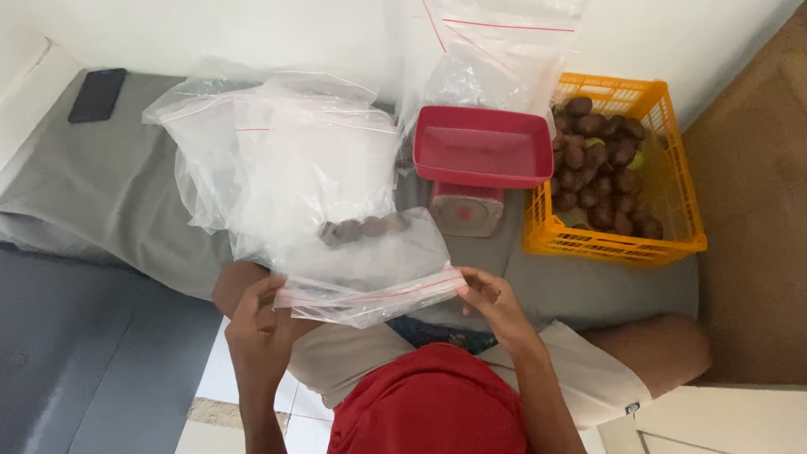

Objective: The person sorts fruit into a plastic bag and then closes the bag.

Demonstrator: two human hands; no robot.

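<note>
A clear zip-top plastic bag [370,269] with a red seal line lies across my lap and the grey mat edge, holding several dark brown round fruits [361,229]. My left hand [256,315] pinches the bag's left end of the seal. My right hand [492,294] pinches the right end of the same seal. Both hands hold the bag's mouth stretched between them.
More clear bags [277,143] are piled behind on the grey mat [109,185]. A red kitchen scale with a red tray [479,147] stands in the middle. An orange crate [672,202] at right holds many dark fruits. A black phone [97,94] lies far left.
</note>
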